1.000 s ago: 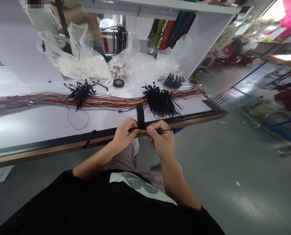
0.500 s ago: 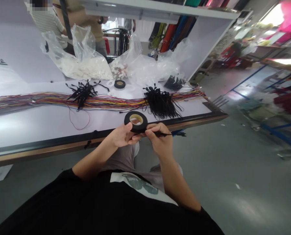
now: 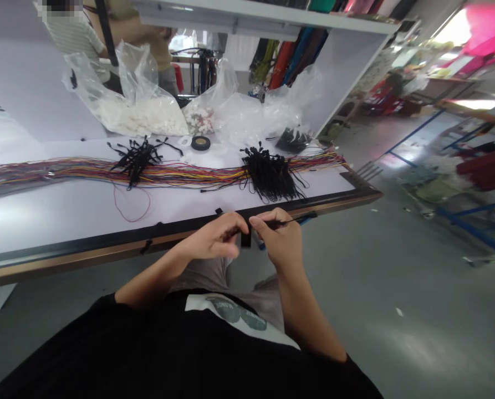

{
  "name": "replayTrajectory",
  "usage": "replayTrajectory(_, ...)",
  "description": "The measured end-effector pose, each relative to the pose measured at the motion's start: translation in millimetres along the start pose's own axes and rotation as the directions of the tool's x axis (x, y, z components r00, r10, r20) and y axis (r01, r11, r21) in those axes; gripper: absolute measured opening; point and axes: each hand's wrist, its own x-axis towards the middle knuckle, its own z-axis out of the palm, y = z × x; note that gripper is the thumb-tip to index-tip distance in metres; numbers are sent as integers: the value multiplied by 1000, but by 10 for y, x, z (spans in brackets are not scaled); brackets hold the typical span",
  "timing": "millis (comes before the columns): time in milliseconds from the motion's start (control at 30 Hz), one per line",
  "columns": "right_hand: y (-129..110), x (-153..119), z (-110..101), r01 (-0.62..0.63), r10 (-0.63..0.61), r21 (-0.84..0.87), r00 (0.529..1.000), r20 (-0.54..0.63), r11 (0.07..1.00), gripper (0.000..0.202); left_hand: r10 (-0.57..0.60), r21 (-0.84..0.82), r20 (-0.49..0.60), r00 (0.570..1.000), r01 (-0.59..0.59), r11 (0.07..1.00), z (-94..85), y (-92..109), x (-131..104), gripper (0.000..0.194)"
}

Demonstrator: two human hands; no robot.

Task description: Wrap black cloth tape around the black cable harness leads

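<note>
Fingers of the left hand [image 3: 214, 244] and right hand [image 3: 278, 238] pinch a thin black wire [image 3: 291, 221] just off the front edge of the surface [image 3: 64, 210], with a black tape roll [image 3: 245, 239] mostly hidden between them (only a sliver shows). Light, limp wire: likely best gripped close to the taped spot. Coloured wires [image 3: 168, 173] lie beyond.

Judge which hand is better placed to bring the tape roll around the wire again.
Left, probably. The left hand grips the black tape roll just under the wire, while the right hand pinches the wire and holds it out sideways, so it is occupied.
</note>
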Motion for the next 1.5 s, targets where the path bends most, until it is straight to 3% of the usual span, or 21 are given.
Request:
replayTrajectory(67,-31,-37,25,38,-37,3,999,-32,999,20,-35,81,-221,975,54,995,59,-23,59,30)
replayTrajectory(133,-27,-65,61,50,-47,46,997,-69,998,21,2,223,-360,933,84,971,115,-38,114,12)
replayTrajectory(200,2,-80,92,37,-31,100,998,-57,994,19,73,357,-386,920,75,931,150,-45,154,6)
replayTrajectory(300,47,-92,122,-2,-10,146,996,86,989,14,161,433,-393,905,28,901,189,-59,175,14)
replayTrajectory(367,64,-97,129,19,-34,126,992,118,992,13,178,404,-422,889,9,915,230,-71,165,13)
replayTrajectory(433,75,-100,130,112,-113,70,993,15,991,13,136,279,-504,853,12,960,273,-76,144,5)
replayTrajectory(500,86,-102,129,223,-222,2,969,-106,975,13,-6,7,-587,809,12,1000,284,-78,121,28)
replayTrajectory(567,102,-109,136,294,-293,-17,945,-143,956,13,-204,-332,-514,833,27,943,238,-89,106,49)
replayTrajectory(633,123,-121,160,300,-296,32,951,-91,954,14,-322,-578,-245,914,129,805,151,-118,102,61)
replayTrajectory(700,145,-133,191,256,-254,122,967,-31,959,16,-328,-665,-20,944,232,710,75,-159,103,69)
replayTrajectory(767,163,-137,212,183,-181,185,983,-29,966,17,-314,-670,3,949,234,704,55,-187,98,72)
replayTrajectory(833,166,-128,205,106,-93,187,992,-80,977,19,-271,-585,-152,950,135,800,87,-176,69,72)
replayTrajectory(900,151,-112,167,51,-33,144,992,-124,988,19,-133,-340,-319,938,18,940,126,-128,11,76)
replayTrajectory(933,137,-105,140,38,-23,109,991,-133,993,19,-39,-176,-350,936,-25,984,137,-98,-23,80)
replayTrajectory(967,120,-98,113,34,-24,72,990,-139,997,19,45,-22,-328,943,-55,998,139,-71,-55,85)
replayTrajectory(1033,82,-95,66,42,-43,-12,991,-127,999,19,119,173,-185,976,-87,981,129,-44,-96,84)
replayTrajectory(1100,49,-103,44,83,-88,-62,992,-94,995,20,93,224,-123,988,-64,972,130,-66,-93,62)
replayTrajectory(1167,33,-119,48,142,-146,-52,987,-66,988,21,32,212,-241,970,21,977,159,-118,-55,34)
replayTrajectory(1233,36,-132,62,179,-180,-24,981,-71,984,22,-38,161,-382,924,107,981,201,-161,-9,17)
replayTrajectory(1367,42,-122,71,139,-141,-23,987,-84,990,20,-52,145,-407,912,121,982,238,-138,40,13)
replayTrajectory(1500,37,-93,70,136,-129,-94,989,72,986,17,-5,221,-447,894,116,968,262,-81,54,4)
